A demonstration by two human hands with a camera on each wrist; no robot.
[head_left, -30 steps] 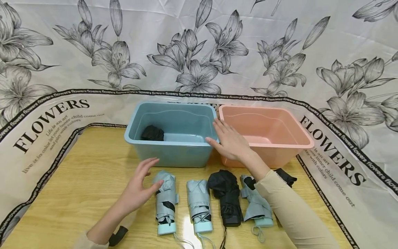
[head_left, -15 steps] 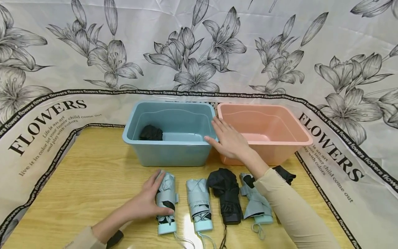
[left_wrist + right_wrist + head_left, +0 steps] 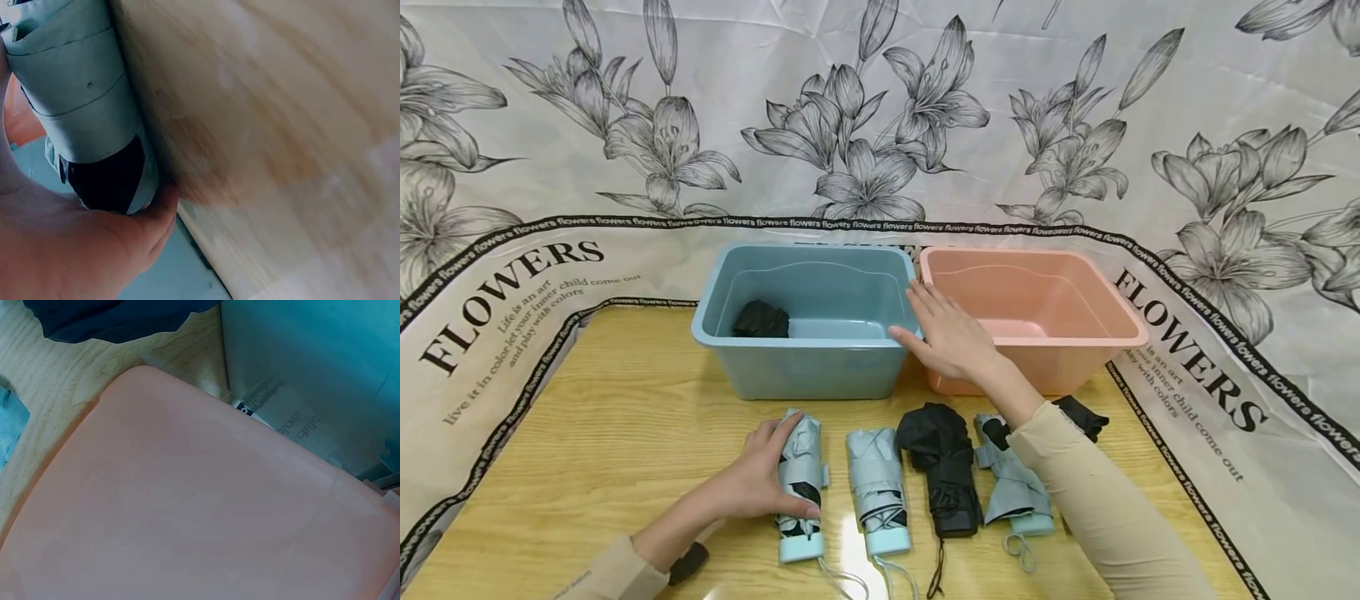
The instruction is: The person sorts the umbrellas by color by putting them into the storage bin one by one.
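Several folded compact umbrellas lie in a row on the table. My left hand grips the leftmost one, a light blue-grey umbrella with a mint handle end. In the left wrist view, thumb and fingers lie around this umbrella close over the wood surface. My right hand, fingers straight, rests at the right rim of the blue bin, beside the pink bin. A black folded umbrella sits inside the blue bin at its left end.
Right of the held umbrella lie another blue-grey umbrella, a black umbrella and a third blue-grey one. A black bundle shows partly behind the right sleeve. A small dark object lies by the left forearm. Flowered cloth hangs behind.
My left hand has come down from above the table and taken hold of the leftmost blue-grey umbrella. The right hand stays at the bins. The head view has shifted slightly.
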